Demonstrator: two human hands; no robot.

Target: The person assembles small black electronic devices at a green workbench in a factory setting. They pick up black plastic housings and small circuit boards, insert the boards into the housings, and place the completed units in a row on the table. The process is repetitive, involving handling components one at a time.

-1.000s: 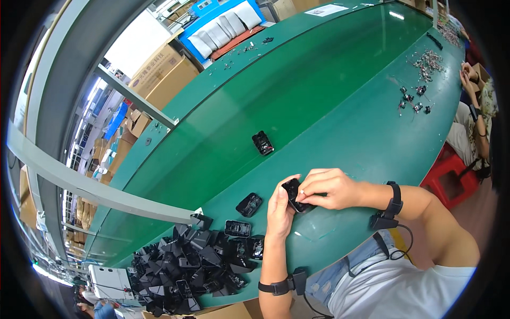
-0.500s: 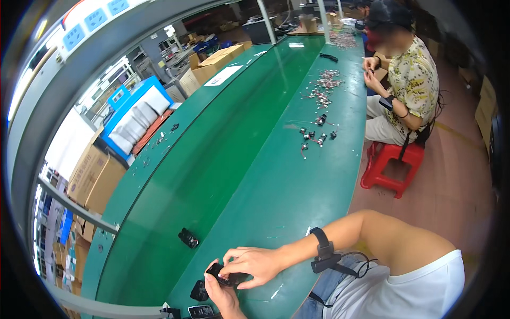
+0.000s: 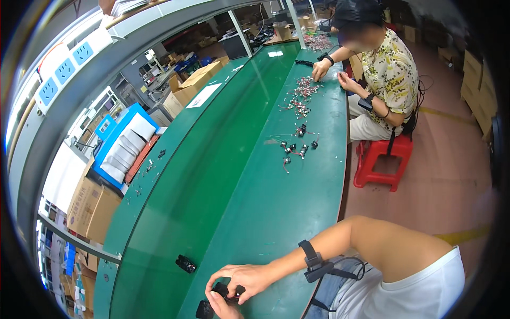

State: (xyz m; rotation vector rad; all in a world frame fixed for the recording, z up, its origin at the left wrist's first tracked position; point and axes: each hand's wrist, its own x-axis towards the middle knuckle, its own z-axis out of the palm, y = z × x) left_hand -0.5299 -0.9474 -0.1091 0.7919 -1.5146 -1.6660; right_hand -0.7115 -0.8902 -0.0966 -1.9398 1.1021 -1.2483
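At the lower edge of the head view, a small black plastic housing (image 3: 220,288) is held between my two hands. My left hand (image 3: 219,305) grips it from below, cut off partly by the picture's edge. From above, my right hand (image 3: 248,280) pinches at it, thumb and fingers bent round its right end; the fingers partly hide it. Close by my left hand lies another black housing (image 3: 204,309). A third black housing (image 3: 185,263), with its inside showing, lies farther left on the green bench.
Several small black parts with red wires (image 3: 302,148) lie on the bench (image 3: 276,207). Beyond them is a heap of small wired pieces (image 3: 304,87). A co-worker sits at right on a red stool (image 3: 382,165). A metal rail (image 3: 79,239) crosses at left.
My view has shifted, so the bench sits lower and further left. My right hand's fingers have curled more round the housing. The co-worker's one hand has reached down to the heap.
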